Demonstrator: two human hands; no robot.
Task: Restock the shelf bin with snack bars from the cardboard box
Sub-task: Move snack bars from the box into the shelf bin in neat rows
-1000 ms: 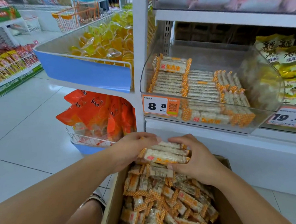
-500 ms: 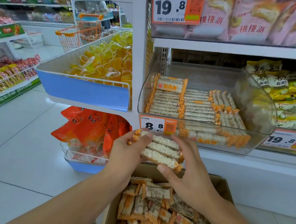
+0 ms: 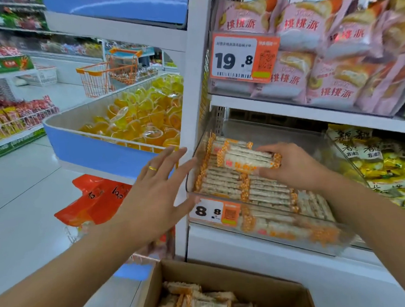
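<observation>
The left hand point(image 3: 155, 198) hangs in the air with its fingers straight and spread, palm turned away, a gold ring on one finger, the bare forearm reaching up from the lower left. The right hand point(image 3: 291, 165) is extended farther forward, fingers and thumb curled in a grip, its forearm rising from the lower right.

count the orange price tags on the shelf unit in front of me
2. One price tag reading 19.8 hangs on the upper shelf by the pink packs; the other, reading 8.8, is on the snack bar bin front. More may lie outside the frame.
</observation>
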